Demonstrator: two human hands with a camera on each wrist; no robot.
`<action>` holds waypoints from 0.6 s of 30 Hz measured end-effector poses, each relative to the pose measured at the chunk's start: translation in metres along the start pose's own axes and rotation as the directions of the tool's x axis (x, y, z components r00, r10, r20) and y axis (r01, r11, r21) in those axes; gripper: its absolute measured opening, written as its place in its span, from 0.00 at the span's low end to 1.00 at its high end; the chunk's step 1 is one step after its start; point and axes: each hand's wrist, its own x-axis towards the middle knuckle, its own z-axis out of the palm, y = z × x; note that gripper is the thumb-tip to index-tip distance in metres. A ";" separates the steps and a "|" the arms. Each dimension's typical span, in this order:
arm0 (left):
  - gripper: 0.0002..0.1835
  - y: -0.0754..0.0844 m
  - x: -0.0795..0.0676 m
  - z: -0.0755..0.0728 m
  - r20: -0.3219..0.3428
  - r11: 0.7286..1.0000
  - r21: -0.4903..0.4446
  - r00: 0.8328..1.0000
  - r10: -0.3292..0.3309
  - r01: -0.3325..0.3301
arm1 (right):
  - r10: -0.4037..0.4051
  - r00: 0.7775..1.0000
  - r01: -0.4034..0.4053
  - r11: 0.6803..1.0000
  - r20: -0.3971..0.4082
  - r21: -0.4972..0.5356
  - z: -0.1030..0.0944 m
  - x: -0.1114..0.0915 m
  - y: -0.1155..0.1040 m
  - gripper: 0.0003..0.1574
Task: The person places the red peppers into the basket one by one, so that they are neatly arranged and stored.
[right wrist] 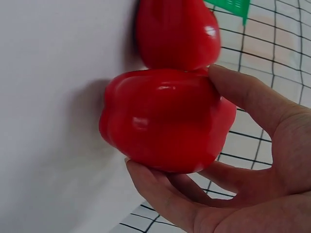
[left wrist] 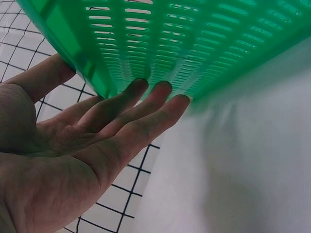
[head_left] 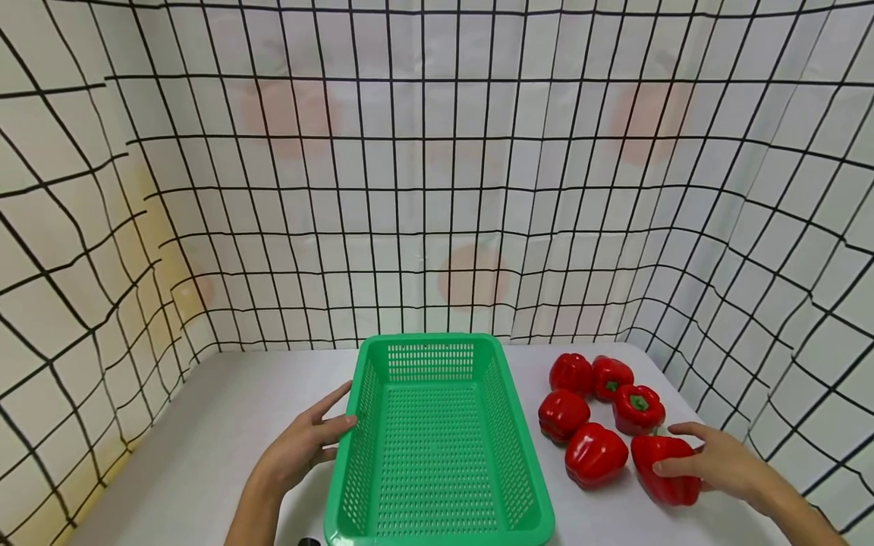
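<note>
A green plastic basket (head_left: 437,455) with slotted walls stands in the middle of the white table. My left hand (head_left: 300,447) lies along its left side, thumb at the rim and the other fingers straight against the outer wall, as the left wrist view shows with the basket wall (left wrist: 160,53). On the right, my right hand (head_left: 717,462) grips the nearest red bell pepper (head_left: 665,485), thumb on one side and fingers curled round the other. In the right wrist view this bell pepper (right wrist: 165,121) lies against a second pepper (right wrist: 177,34).
Several more red bell peppers (head_left: 596,455) lie grouped between the basket and the right side. A black wire grid (head_left: 423,189) over pale sheeting encloses the back and both sides of the table (head_left: 225,425). A small dark object (head_left: 309,541) shows at the front edge.
</note>
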 end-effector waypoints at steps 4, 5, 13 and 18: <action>0.42 0.000 -0.002 0.002 -0.001 1.000 -0.016 1.000 0.002 -0.002 | -0.024 1.000 0.023 0.999 -0.011 -0.022 -0.007 -0.006 -0.009 0.60; 0.42 0.000 -0.001 0.002 0.001 1.000 -0.017 1.000 0.002 -0.002 | -0.024 1.000 0.024 1.000 -0.011 -0.020 -0.009 -0.007 -0.010 0.60; 0.42 -0.003 0.001 0.000 -0.013 0.999 -0.035 1.000 -0.011 0.011 | -0.059 0.997 0.057 0.997 -0.047 -0.051 -0.017 -0.010 -0.025 0.61; 0.42 -0.002 0.001 0.000 -0.002 1.000 -0.024 1.000 -0.009 0.009 | -0.082 0.995 0.079 0.996 -0.064 -0.049 -0.020 -0.012 -0.034 0.62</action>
